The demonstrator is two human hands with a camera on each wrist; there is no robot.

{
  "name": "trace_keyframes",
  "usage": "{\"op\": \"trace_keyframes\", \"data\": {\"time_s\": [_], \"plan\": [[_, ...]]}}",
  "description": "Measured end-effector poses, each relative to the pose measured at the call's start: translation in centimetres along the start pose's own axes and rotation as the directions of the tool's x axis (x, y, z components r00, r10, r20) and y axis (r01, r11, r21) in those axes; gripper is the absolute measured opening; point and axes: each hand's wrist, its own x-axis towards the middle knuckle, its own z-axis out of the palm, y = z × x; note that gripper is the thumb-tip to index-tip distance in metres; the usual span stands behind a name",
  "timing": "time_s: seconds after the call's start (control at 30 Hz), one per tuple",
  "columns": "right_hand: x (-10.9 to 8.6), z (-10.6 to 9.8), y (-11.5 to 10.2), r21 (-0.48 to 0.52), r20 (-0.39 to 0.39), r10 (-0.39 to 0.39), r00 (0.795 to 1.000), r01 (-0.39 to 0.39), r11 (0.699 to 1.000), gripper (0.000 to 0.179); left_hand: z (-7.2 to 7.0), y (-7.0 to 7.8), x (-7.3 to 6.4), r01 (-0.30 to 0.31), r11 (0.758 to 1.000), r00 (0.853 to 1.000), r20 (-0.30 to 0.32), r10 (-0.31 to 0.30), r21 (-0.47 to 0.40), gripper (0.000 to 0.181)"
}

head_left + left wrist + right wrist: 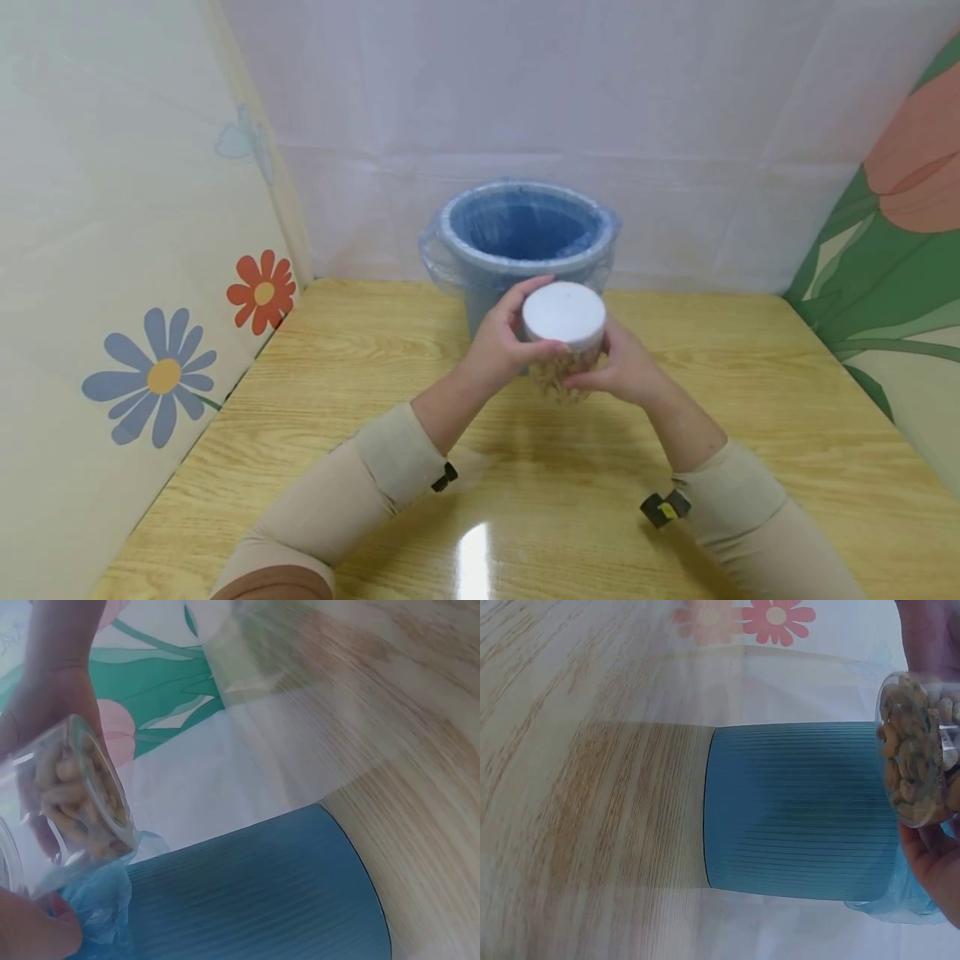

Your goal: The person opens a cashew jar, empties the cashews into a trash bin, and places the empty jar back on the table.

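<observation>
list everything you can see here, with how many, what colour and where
clear jar: one, transparent, between the hands
lid: one, white, on the jar
nuts, apparently cashews: many, tan, inside the jar
bin: one, blue, on the table behind the jar
bin liner: one, translucent blue, over the bin's rim
table: one, yellowish wood, below everything
backdrop: one, whitish, behind the bin
printed daisy-like flowers: two, blue-grey and red, left panel
printed butterfly shape: one, pale blue, left panel
printed tulip: one, coral with green leaves, right panel
wrist devices: two, black, one per wrist
sleeves: two, beige, both arms
left hand: one, bare, gripping the jar
right hand: one, bare, gripping the jar
</observation>
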Motion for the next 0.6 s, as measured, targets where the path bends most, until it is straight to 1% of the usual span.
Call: {"op": "trace_keyframes", "data": {"time_s": [0.17, 0.23, 0.3, 0.4, 0.5, 0.6], "plan": [[0.01, 0.21, -0.19, -0.039, -0.034, 0.022, 0.999, -0.023, 0.999, 0.095, 0.39, 0.08, -0.03, 0.018, 1.000, 0.998, -0.058, -0.016, 0.025, 0.079], [0.03, 0.27, -0.24, -0.044, -0.042, 0.023, 0.999, -0.024, 0.999, 0.095, 0.44, 0.06, -0.06, 0.010, 1.000, 0.998, -0.067, -0.008, 0.029, 0.080], [0.05, 0.26, -0.25, -0.047, -0.046, 0.023, 0.999, -0.025, 0.999, 0.096, 0.39, 0.02, -0.09, -0.009, 1.000, 0.998, -0.062, 0.010, 0.026, 0.080], [0.00, 0.09, -0.33, -0.031, -0.043, 0.032, 0.999, -0.033, 0.999, 0.095, 0.17, -0.06, -0.10, -0.040, 0.999, 0.999, -0.029, 0.040, -0.004, 0.084], [-0.12, -0.24, -0.41, -0.003, -0.027, 0.035, 0.999, -0.035, 0.999, 0.095, -0.13, -0.16, -0.06, -0.072, 0.995, 0.997, 0.032, 0.074, -0.070, 0.098], [-0.26, -0.68, -0.49, 0.024, -0.006, 0.006, 1.000, -0.006, 1.000, 0.094, -0.46, -0.24, 0.04, -0.088, 0.988, 0.991, 0.093, 0.100, -0.129, 0.110]]}}
